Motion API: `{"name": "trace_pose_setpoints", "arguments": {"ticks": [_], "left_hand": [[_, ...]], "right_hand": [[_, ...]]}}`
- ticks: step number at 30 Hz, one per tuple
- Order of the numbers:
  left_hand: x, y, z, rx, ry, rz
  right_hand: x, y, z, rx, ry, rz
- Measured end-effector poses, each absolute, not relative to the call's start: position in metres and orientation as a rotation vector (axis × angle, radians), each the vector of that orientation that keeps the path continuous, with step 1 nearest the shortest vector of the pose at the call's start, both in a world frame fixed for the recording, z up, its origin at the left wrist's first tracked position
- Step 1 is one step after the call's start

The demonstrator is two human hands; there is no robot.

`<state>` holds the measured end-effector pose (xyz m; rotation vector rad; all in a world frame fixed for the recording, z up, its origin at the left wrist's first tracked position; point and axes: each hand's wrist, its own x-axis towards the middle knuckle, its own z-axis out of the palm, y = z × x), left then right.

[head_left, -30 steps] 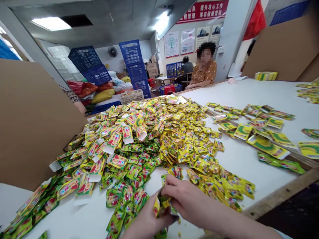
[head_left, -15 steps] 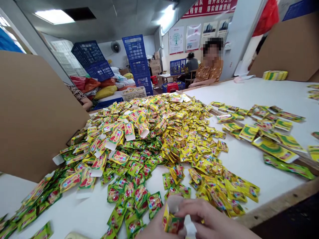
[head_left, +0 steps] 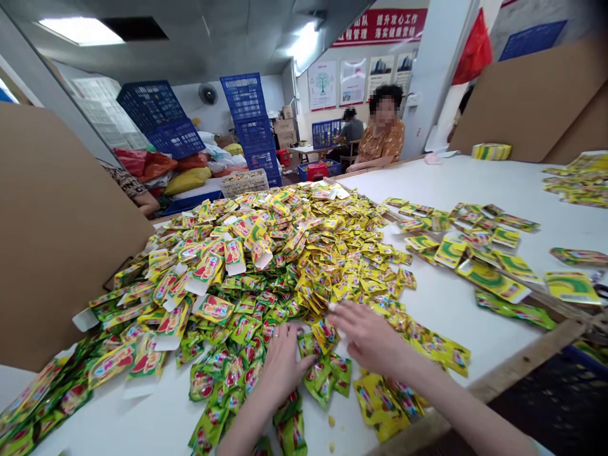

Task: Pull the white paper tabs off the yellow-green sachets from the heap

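Note:
My left hand [head_left: 282, 356] rests over green sachets [head_left: 247, 323] with red fruit prints, its thumb spread from its fingers. To the right, my right hand [head_left: 368, 332] reaches over the edge of the yellow sachets [head_left: 346, 266], fingers stretched forward. Something small and white shows at its fingertips; I cannot make out what it is. A yellow-and-red sachet [head_left: 323, 334] and a few green sachets [head_left: 327, 379] lie between both hands. Printed small cartons [head_left: 209, 272], several with open white flaps, are heaped on the left of the pile.
Cardboard panels [head_left: 61, 234] stand at left and right. More flat yellow cartons [head_left: 494, 278] lie across a wooden strip on the right. Small yellow bits [head_left: 331, 420] dot the white table [head_left: 156, 411] near its front edge. A person [head_left: 380, 136] sits beyond the table.
Both hands, earlier close to me around a small open carton, have moved forward onto the sachets and apart. That carton no longer shows in them. The view has turned slightly right.

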<state>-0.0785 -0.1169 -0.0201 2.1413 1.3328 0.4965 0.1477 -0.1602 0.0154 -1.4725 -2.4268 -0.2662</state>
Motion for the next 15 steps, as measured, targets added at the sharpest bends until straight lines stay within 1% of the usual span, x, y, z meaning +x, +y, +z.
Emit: {"name": "trace_pose_setpoints", "arguments": {"ticks": [2,5,10,12,15], "left_hand": [[-0.075,-0.116,-0.027,2.108,1.356,0.508],[-0.077,-0.114,-0.031,1.992,1.342,0.555],[-0.082,-0.116,-0.022,1.666,1.215,0.649],[-0.077,-0.121,-0.017,1.545,1.145,0.685],[-0.069,-0.133,-0.012,1.316,1.058,0.751]], "right_hand": [[0.122,-0.151,-0.009,-1.401,-2.540,-0.274],[0.113,-0.144,-0.029,-1.438,-2.484,-0.370],[0.117,-0.153,-0.018,-1.540,-2.269,-0.484],[0.105,-0.161,-0.012,-1.551,-2.210,-0.528],[0.077,-0.171,-0.012,-1.455,-2.136,-0.614]]}}
